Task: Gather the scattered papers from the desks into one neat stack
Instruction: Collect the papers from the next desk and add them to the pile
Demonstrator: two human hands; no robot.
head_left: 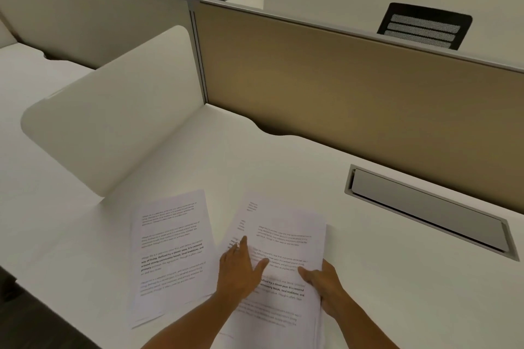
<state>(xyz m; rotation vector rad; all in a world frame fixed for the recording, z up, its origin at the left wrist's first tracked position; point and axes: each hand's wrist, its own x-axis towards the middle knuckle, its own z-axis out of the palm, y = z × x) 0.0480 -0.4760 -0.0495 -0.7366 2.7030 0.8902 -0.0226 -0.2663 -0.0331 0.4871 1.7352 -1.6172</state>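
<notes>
Two groups of printed white papers lie on the white desk (397,278). A loose pile (170,252) sits at the lower left, its sheets slightly fanned at the bottom. To its right lies a second bundle of papers (283,238), angled to the right. My left hand (241,269) rests flat on this bundle with fingers spread. My right hand (326,289) grips the bundle's right edge, thumb on top. My forearms hide the bundle's lower part.
A white rounded side divider (119,122) stands left of the papers. A tan back panel (354,88) closes the desk's far side. A grey cable hatch (428,207) is set into the desk at right. Black chair backs (424,25) show beyond the panel.
</notes>
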